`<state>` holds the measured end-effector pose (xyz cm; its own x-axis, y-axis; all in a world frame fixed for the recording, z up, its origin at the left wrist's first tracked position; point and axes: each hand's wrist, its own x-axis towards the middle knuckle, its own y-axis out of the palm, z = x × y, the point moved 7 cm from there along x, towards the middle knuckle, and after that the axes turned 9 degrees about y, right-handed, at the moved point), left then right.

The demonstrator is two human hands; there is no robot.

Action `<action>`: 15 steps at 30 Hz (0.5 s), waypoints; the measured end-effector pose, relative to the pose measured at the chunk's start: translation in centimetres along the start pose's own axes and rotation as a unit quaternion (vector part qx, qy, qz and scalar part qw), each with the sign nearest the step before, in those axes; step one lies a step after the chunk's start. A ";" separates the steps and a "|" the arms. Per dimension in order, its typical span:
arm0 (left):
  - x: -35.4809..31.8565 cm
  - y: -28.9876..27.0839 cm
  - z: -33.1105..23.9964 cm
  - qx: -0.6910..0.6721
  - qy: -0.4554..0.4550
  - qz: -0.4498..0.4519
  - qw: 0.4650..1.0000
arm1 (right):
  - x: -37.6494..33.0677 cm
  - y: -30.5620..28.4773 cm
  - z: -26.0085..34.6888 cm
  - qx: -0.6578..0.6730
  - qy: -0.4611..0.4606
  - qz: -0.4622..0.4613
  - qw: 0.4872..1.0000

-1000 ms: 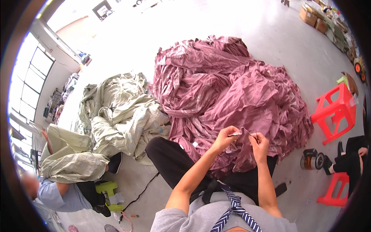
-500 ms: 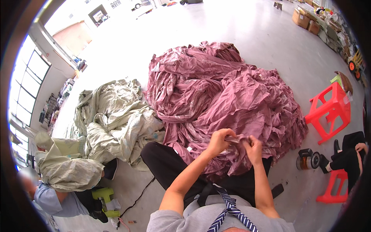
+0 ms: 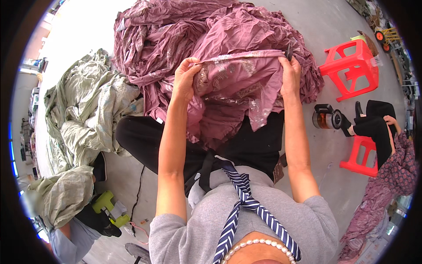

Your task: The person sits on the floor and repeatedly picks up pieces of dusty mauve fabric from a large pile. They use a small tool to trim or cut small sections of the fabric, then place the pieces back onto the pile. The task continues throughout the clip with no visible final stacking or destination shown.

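That mauve cloth [image 3: 220,44] lies on the floor [image 3: 316,22] in a big crumpled heap, all thick folds toward the far side. At the near side one edge is pulled almost straight between the left hand [image 3: 187,79] and the right hand [image 3: 290,77]. Below it drops a looser panel, patterned with shiny, silvery patches, tapering to a point on the right.

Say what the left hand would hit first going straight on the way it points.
Probably the large, crumpled heap of mauve patterned fabric beyond the left hand; the depth between them is hard to judge from this one view.
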<state>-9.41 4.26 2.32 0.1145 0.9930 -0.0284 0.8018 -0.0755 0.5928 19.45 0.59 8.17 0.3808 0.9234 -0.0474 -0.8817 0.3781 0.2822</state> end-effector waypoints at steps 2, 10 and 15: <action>-0.5 0.7 -0.3 0.010 0.002 0.009 1.000 | -0.1 -0.5 0.3 -0.023 0.003 -0.007 1.000; -3.3 -0.8 -0.8 0.493 0.085 0.226 0.836 | 2.7 -4.5 -0.3 -0.043 0.020 -0.121 0.992; -2.9 -13.4 -2.2 0.683 0.041 0.007 0.729 | 8.1 -10.9 1.1 0.106 0.058 -0.225 0.967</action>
<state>-21.77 2.54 -3.72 0.1382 0.9890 0.0520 0.6436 -0.0498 -0.7637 32.42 3.84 5.74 0.6681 0.6742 -0.3148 -0.5525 0.7329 0.3970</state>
